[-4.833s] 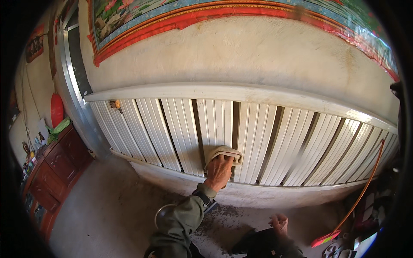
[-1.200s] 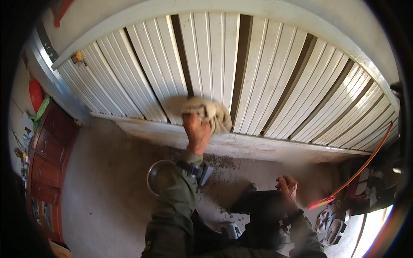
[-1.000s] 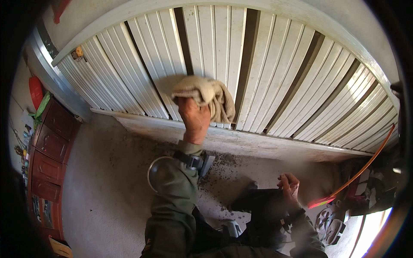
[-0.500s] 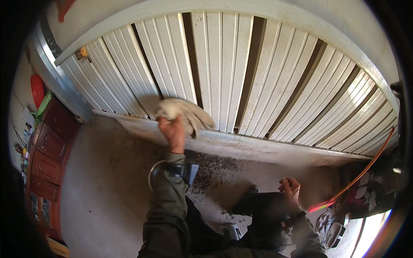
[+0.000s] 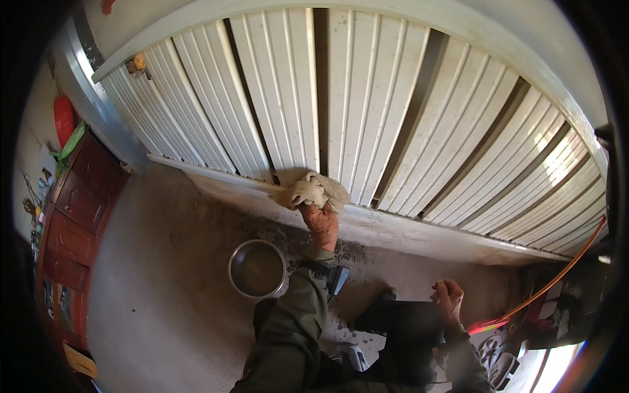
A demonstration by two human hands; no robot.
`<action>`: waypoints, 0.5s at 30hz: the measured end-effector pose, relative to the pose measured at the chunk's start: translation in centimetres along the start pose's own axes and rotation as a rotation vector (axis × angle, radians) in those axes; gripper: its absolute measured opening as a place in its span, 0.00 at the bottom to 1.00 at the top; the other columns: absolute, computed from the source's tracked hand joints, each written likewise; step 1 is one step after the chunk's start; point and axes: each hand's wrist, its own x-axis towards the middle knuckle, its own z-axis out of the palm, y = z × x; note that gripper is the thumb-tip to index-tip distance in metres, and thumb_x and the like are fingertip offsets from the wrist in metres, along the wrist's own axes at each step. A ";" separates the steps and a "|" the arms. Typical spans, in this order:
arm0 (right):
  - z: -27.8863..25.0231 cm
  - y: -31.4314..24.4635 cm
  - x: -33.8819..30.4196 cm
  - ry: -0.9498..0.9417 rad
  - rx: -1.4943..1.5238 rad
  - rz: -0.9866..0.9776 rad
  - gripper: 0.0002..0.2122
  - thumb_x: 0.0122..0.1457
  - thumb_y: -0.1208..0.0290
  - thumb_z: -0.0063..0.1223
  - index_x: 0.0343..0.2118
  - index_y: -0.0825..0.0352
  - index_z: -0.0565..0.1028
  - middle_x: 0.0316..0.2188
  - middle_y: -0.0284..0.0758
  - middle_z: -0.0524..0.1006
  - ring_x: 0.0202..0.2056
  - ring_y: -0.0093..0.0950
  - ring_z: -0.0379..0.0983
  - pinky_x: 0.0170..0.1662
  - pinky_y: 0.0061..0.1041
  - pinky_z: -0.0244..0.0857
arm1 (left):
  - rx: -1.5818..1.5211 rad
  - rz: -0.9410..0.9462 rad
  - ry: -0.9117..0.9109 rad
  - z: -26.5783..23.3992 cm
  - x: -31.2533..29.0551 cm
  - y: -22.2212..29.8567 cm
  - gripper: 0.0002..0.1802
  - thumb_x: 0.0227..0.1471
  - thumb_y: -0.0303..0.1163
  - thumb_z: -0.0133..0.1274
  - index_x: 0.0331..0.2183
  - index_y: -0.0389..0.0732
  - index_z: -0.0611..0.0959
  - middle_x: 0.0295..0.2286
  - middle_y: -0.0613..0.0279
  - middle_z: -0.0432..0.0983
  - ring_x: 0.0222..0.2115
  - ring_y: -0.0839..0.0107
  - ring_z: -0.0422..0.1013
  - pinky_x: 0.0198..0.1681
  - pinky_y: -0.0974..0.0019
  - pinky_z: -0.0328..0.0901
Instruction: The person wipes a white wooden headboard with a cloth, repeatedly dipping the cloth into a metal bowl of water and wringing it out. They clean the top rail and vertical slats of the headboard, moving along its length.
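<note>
Wall: white ribbed panelling [image 5: 367, 111], with dark gaps between panels.
Floor: grey concrete [image 5: 164, 275], dusty.
Bowl: steel bowl [image 5: 257, 268] near the left elbow; risk of knocking it, I think.
Left hand [image 5: 321, 223]: presses the beige cloth [image 5: 313, 191] on the panelling base.
Right hand [image 5: 448, 299]: curled on the knee, empty.
Signs: red round shape [image 5: 63, 120] on the left wall.

I log: white ribbed panel wall [image 5: 367, 105], grey concrete floor [image 5: 157, 275], dark red wooden cabinet [image 5: 75, 229] at left, sunlight at right.
</note>
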 end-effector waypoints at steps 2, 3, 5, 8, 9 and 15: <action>0.2 0.0 -0.2 0.028 -0.008 0.011 0.14 0.69 0.63 0.54 0.36 0.72 0.79 0.29 0.36 0.81 0.25 0.20 0.75 0.28 0.22 0.68 | -0.158 -0.114 0.027 0.1 0.3 -0.7 0.25 0.53 0.16 0.58 0.54 0.35 0.79 0.51 0.57 0.78 0.54 0.61 0.73 0.59 0.55 0.68; 0.2 0.0 -0.2 0.026 0.004 -0.009 0.14 0.69 0.63 0.54 0.36 0.72 0.79 0.29 0.35 0.81 0.25 0.20 0.75 0.28 0.22 0.68 | -0.283 -0.091 0.017 0.1 1.4 -1.2 0.25 0.53 0.16 0.58 0.53 0.35 0.79 0.51 0.56 0.77 0.54 0.60 0.72 0.59 0.54 0.67; 0.1 0.0 -0.2 0.044 -0.011 -0.003 0.14 0.69 0.63 0.54 0.37 0.72 0.79 0.28 0.35 0.80 0.25 0.19 0.75 0.28 0.21 0.68 | -0.275 -0.210 0.037 -0.7 3.7 -2.3 0.25 0.51 0.16 0.60 0.53 0.36 0.79 0.52 0.54 0.74 0.54 0.57 0.71 0.60 0.52 0.65; -0.2 0.2 -0.5 0.016 -0.013 -0.004 0.13 0.69 0.64 0.54 0.37 0.72 0.79 0.28 0.34 0.80 0.25 0.19 0.74 0.28 0.21 0.68 | -0.280 -0.086 0.054 -3.1 7.5 -5.6 0.21 0.54 0.18 0.60 0.50 0.37 0.79 0.53 0.57 0.72 0.54 0.59 0.70 0.60 0.53 0.66; -0.3 0.3 -0.5 0.024 -0.004 0.002 0.13 0.69 0.64 0.54 0.37 0.72 0.79 0.28 0.34 0.80 0.25 0.19 0.74 0.28 0.21 0.68 | -0.836 -0.253 0.203 -2.6 8.5 -6.5 0.14 0.59 0.20 0.56 0.48 0.37 0.80 0.53 0.61 0.73 0.55 0.63 0.70 0.61 0.56 0.68; -0.6 0.9 -0.2 0.053 0.028 -0.006 0.13 0.69 0.64 0.55 0.37 0.72 0.79 0.28 0.34 0.80 0.24 0.18 0.74 0.28 0.20 0.67 | -1.087 -0.482 0.212 -4.1 7.9 -8.5 0.18 0.69 0.34 0.50 0.57 0.41 0.74 0.55 0.61 0.72 0.56 0.64 0.70 0.62 0.54 0.68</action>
